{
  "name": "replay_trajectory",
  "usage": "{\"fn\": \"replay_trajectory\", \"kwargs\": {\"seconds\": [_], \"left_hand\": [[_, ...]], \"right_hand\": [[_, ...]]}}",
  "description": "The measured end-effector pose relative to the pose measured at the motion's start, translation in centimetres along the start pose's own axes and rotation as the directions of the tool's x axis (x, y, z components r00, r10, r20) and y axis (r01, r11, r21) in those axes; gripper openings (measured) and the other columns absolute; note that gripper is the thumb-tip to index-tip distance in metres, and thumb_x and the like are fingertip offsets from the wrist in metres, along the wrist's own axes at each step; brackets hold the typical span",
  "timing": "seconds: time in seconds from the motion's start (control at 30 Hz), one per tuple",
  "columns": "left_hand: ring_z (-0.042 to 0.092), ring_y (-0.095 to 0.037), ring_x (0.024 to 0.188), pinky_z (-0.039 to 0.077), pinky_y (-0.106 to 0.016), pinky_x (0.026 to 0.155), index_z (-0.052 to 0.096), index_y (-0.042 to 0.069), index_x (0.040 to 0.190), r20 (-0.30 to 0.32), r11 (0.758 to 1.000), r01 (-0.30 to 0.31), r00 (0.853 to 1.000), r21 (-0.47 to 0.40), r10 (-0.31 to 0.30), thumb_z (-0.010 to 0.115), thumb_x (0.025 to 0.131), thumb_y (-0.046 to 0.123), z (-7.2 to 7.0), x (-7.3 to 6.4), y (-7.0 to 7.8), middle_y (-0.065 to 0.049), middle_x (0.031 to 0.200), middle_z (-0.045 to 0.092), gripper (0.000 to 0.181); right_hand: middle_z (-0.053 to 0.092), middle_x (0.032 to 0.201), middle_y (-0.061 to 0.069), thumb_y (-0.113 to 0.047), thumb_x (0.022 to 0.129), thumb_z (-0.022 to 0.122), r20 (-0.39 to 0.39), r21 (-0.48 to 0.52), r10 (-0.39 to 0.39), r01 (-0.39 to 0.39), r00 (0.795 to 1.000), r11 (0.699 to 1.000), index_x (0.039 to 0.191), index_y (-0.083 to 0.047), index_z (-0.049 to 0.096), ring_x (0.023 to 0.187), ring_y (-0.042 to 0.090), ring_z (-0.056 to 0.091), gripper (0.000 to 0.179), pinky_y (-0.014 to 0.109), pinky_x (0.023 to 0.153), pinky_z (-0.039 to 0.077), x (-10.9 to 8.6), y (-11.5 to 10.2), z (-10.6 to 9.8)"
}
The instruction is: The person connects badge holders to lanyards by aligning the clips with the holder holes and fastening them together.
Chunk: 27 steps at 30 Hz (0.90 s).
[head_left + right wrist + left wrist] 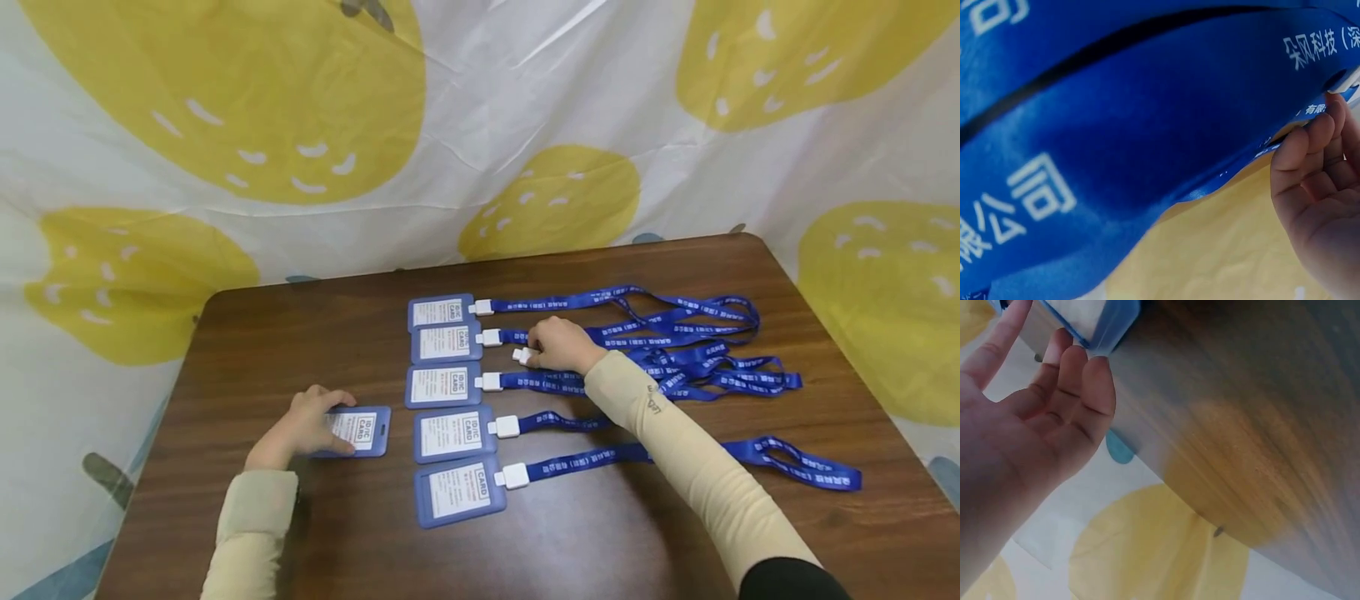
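Note:
In the head view my left hand (318,421) grips a blue ID card holder (372,432) by its sides, thumb on the near edge and fingers on the far one. The holder lies on the table with its slot to the right. A corner of it shows at the top of the left wrist view, beyond my fingers (1094,387). My right hand (564,344) pinches the white clip (522,356) of a blue lanyard among the laid-out straps. In the right wrist view, blue strap (1147,125) with white lettering fills much of the picture beside that hand (1329,200).
Between my hands, several blue card holders (423,504) stand in a column, each joined by a white clip (515,476) to a blue lanyard (585,461) running right. Straps overlap under my right forearm. A patterned cloth (480,108) hangs behind the brown table (300,333).

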<state>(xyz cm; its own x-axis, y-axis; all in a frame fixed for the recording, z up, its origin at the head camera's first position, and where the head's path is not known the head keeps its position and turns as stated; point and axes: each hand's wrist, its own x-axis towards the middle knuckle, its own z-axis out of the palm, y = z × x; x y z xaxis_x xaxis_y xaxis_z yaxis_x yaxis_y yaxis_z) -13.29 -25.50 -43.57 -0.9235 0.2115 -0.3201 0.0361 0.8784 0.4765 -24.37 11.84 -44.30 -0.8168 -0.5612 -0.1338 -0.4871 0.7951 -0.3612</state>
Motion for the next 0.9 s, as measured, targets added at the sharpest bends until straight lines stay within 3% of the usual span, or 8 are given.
{"fn": "replay_trajectory", "kwargs": {"seconds": [0.5,0.67,0.9], "left_hand": [[0.033,-0.039,0.101,0.029,-0.051,0.077,0.054,0.014,0.104,-0.033,0.994,0.06,0.998,0.092,-0.058,0.086,0.053,0.023,0.56,0.57,0.12,-0.02,0.114,0.042,0.06],[0.039,-0.038,0.099,0.029,-0.051,0.076,0.052,0.015,0.103,-0.051,0.995,0.037,0.998,0.091,-0.032,0.086,0.054,0.023,0.71,0.61,-0.24,-0.017,0.111,0.048,0.061],[0.045,-0.036,0.099,0.036,-0.056,0.082,0.055,0.013,0.107,-0.055,0.999,0.005,0.998,0.043,-0.003,0.081,0.065,0.016,0.78,0.57,-0.6,-0.018,0.11,0.055,0.05]], "right_hand": [[0.062,0.071,0.002,-0.025,0.074,0.074,-0.009,-0.002,0.029,-0.029,1.0,1.0,0.077,-0.006,0.068,0.063,0.018,0.053,0.021,0.034,0.061,0.047,-0.02,-0.28,0.21],[0.06,0.073,0.003,-0.025,0.072,0.076,-0.022,-0.002,0.03,-0.03,0.999,1.0,0.078,-0.007,0.064,0.065,0.018,0.053,0.022,0.034,0.061,0.046,0.01,-0.31,0.44],[0.053,0.068,0.002,-0.019,0.073,0.076,-0.02,0.037,0.025,-0.024,0.999,0.999,0.077,-0.007,0.056,0.062,0.018,0.048,0.023,0.031,0.056,0.041,-0.16,-0.49,0.18]]}}
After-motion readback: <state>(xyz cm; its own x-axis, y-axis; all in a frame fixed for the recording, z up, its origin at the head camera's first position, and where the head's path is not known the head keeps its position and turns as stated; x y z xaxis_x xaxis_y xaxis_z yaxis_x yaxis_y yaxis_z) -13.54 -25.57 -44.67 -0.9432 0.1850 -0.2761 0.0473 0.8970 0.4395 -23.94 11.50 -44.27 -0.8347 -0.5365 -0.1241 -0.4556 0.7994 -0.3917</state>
